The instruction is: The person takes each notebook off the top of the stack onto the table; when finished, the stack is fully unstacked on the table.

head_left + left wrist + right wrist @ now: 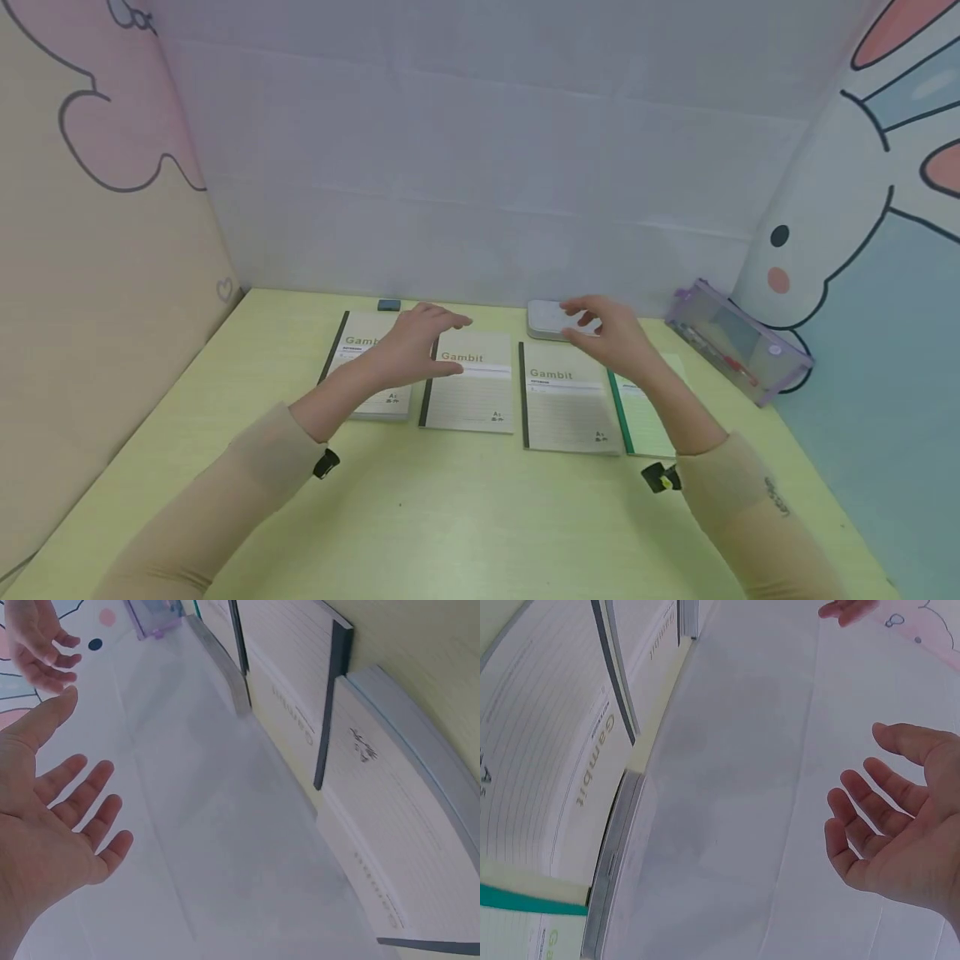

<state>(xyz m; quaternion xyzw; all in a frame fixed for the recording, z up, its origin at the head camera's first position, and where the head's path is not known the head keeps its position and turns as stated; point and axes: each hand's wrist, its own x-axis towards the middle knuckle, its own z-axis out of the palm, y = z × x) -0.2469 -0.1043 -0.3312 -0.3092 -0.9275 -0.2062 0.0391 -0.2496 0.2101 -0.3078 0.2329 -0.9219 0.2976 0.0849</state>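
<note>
In the head view my left hand [408, 346] hovers over the two left notebooks, fingers apart from the thumb and holding nothing. My right hand [611, 333] is likewise raised and bare, its fingers loosely bent, overlapping the white flat case [546, 320] at the back. Three notebooks with dark spines and "Gambit" on the covers lie in a row: a left one [382, 406], a middle one [468, 400] and a right one [566, 412]. Beside them, partly hidden by the right forearm, is a green-spined notebook [637, 421]. Both wrist views show the palms facing inward with nothing between the fingers.
A small dark block [389, 305] sits at the back left of the pale yellow table [450, 517]. On the right, a translucent purple pencil case [738, 342] with pens inside stands by the wall. A white sheet [480, 167] backs the table.
</note>
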